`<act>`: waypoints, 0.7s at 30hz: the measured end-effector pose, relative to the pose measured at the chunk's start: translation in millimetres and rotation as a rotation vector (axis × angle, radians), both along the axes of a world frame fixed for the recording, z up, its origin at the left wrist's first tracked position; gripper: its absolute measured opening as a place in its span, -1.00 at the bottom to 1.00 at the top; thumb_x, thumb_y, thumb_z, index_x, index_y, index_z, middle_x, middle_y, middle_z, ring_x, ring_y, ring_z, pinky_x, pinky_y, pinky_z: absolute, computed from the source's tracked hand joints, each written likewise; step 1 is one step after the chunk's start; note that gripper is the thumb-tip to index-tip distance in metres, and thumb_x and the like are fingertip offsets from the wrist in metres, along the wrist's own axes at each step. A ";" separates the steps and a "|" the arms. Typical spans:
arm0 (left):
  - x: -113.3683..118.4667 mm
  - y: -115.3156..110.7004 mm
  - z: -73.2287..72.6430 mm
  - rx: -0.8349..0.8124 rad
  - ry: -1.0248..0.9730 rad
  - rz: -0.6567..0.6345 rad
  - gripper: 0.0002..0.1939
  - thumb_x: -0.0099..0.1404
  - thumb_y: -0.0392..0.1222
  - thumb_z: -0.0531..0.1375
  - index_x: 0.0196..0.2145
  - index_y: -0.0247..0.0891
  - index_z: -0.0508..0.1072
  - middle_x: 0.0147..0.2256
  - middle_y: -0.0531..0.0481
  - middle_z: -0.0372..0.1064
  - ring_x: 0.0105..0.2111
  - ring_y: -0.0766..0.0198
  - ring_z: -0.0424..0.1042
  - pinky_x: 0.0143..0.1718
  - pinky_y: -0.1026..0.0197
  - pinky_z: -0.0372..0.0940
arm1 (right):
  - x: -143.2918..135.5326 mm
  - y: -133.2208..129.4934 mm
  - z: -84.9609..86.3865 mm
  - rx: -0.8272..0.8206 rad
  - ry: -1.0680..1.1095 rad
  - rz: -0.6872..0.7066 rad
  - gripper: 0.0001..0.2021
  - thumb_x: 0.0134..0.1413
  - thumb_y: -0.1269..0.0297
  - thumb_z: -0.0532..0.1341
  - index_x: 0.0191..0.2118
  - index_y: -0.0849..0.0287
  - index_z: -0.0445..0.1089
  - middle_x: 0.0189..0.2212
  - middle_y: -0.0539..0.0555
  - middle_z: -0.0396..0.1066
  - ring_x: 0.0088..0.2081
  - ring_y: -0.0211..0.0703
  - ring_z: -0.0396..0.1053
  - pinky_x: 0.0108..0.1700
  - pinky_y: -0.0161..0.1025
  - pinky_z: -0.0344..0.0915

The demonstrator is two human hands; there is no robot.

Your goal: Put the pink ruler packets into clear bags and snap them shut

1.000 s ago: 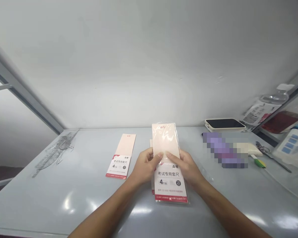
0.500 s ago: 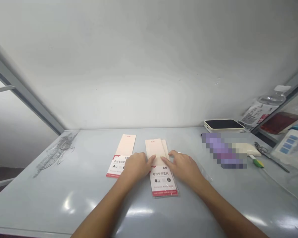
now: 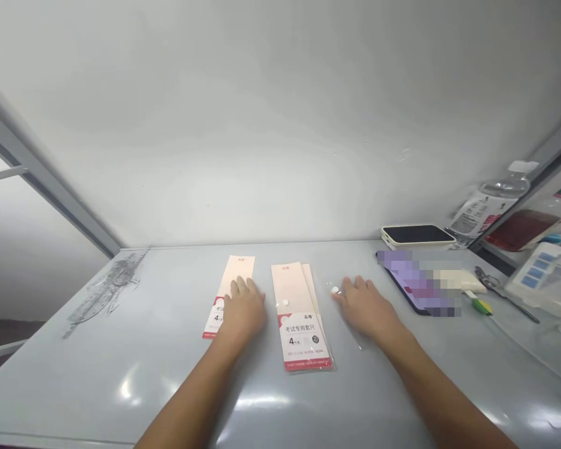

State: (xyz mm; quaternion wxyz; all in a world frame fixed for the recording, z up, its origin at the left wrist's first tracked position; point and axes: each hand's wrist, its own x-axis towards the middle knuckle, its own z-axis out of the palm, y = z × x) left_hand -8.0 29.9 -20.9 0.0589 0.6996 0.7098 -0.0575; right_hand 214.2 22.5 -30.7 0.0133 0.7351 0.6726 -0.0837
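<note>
Left hand [image 3: 244, 315] and right hand [image 3: 367, 308] on either side of the middle pack [image 3: 302, 317]

Clock positions are read from the middle pack, pale pink above, white with a red base below. It lies flat on the grey table [image 3: 168, 399], touched by neither hand; a second pack [image 3: 310, 280] shows beneath its right edge. Between nine and ten o'clock, the left hand, fingers straight and spread, partly covers a matching card [image 3: 240, 267]; contact cannot be told. Toward three o'clock, the right hand, fingers slightly bent, is at a clear bag [image 3: 357, 340] with a white dot [image 3: 335, 290]; whether the fingers pinch it cannot be told. At two o'clock a phone [image 3: 418, 234] lies flat, with a bottle [image 3: 489, 202] beyond it
</note>
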 end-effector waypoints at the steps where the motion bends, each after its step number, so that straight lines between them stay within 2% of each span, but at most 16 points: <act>1: -2.2 1.0 2.9 0.002 -0.017 -0.009 -0.52 0.30 -0.16 -0.21 0.12 -0.41 0.07 0.15 -0.37 -0.05 0.14 -0.04 -0.05 -0.08 0.01 0.12 | 1.0 0.2 3.4 0.016 0.015 -0.006 -0.53 0.16 0.19 -0.10 0.11 0.36 0.10 -0.04 0.36 0.24 0.03 0.19 0.13 -0.14 -0.08 0.16; 3: -8.4 4.0 10.5 0.012 -0.032 -0.002 -0.54 0.28 -0.12 -0.17 0.12 -0.23 0.09 0.10 -0.29 0.05 0.10 -0.04 0.02 -0.16 0.04 0.16 | 3.8 0.9 10.1 0.047 0.011 -0.042 -0.53 0.12 0.11 -0.04 0.04 0.35 0.17 -0.15 0.34 0.30 -0.06 0.17 0.20 -0.22 -0.11 0.18; 5: -15.6 7.6 17.4 0.006 -0.015 0.054 -0.50 0.25 -0.07 -0.11 0.15 -0.12 0.03 0.04 -0.27 0.13 0.06 -0.08 0.07 -0.19 0.01 0.16 | 6.6 2.0 14.9 0.059 -0.023 -0.092 -0.50 0.04 0.00 0.02 -0.09 0.37 0.26 -0.21 0.35 0.30 -0.11 0.19 0.22 -0.27 -0.12 0.18; 8: -26.2 12.8 23.1 -0.020 -0.007 0.164 -0.40 0.18 0.05 -0.04 0.13 -0.26 0.05 -0.09 -0.32 0.25 -0.05 -0.11 0.18 -0.22 0.01 0.16 | 10.1 4.1 17.8 0.037 -0.016 -0.134 -0.49 -0.08 -0.10 0.08 -0.26 0.35 0.30 -0.29 0.33 0.31 -0.20 0.15 0.28 -0.33 -0.16 0.17; 10: -32.6 16.2 24.2 -0.020 -0.021 0.224 -0.33 0.08 0.17 0.02 0.03 -0.36 0.18 -0.14 -0.33 0.26 -0.08 -0.11 0.20 -0.25 0.02 0.17 | 12.4 5.7 18.1 0.002 0.035 -0.152 -0.50 -0.12 -0.11 0.11 -0.28 0.32 0.27 -0.36 0.27 0.34 -0.27 0.09 0.32 -0.38 -0.18 0.16; 12: -38.3 19.4 24.8 -0.033 -0.063 0.278 -0.30 -0.06 0.24 0.10 -0.11 -0.37 0.27 -0.14 -0.33 0.25 -0.09 -0.11 0.21 -0.28 0.03 0.20 | 14.9 7.1 18.1 -0.032 0.084 -0.160 -0.52 -0.16 -0.12 0.12 -0.32 0.28 0.25 -0.42 0.21 0.35 -0.34 0.05 0.34 -0.41 -0.19 0.14; 15: -44.4 23.2 25.7 -0.070 -0.136 0.337 -0.27 -0.24 0.26 0.19 -0.20 -0.34 0.28 -0.17 -0.28 0.28 -0.13 -0.08 0.26 -0.31 0.05 0.22 | 18.3 8.3 17.6 -0.027 0.104 -0.156 -0.54 -0.24 -0.16 0.15 -0.42 0.22 0.24 -0.43 0.19 0.34 -0.34 0.06 0.34 -0.43 -0.20 0.12; 18: -46.7 24.5 25.7 -0.070 -0.147 0.344 -0.24 -0.35 0.24 0.25 -0.24 -0.32 0.27 -0.19 -0.26 0.30 -0.14 -0.09 0.28 -0.31 0.05 0.22 | 20.7 8.8 15.4 -0.004 0.096 -0.150 -0.56 -0.28 -0.15 0.17 -0.50 0.19 0.21 -0.41 0.21 0.32 -0.31 0.08 0.32 -0.45 -0.20 0.12; 21: -47.1 23.1 24.9 -0.014 -0.197 0.326 -0.21 -0.31 0.19 0.27 -0.16 -0.31 0.20 -0.20 -0.27 0.32 -0.18 -0.07 0.33 -0.35 0.07 0.23 | 23.0 9.9 11.8 -0.009 0.193 -0.171 -0.61 -0.29 -0.07 0.21 -0.48 0.17 0.18 -0.44 0.15 0.32 -0.39 0.00 0.32 -0.50 -0.24 0.10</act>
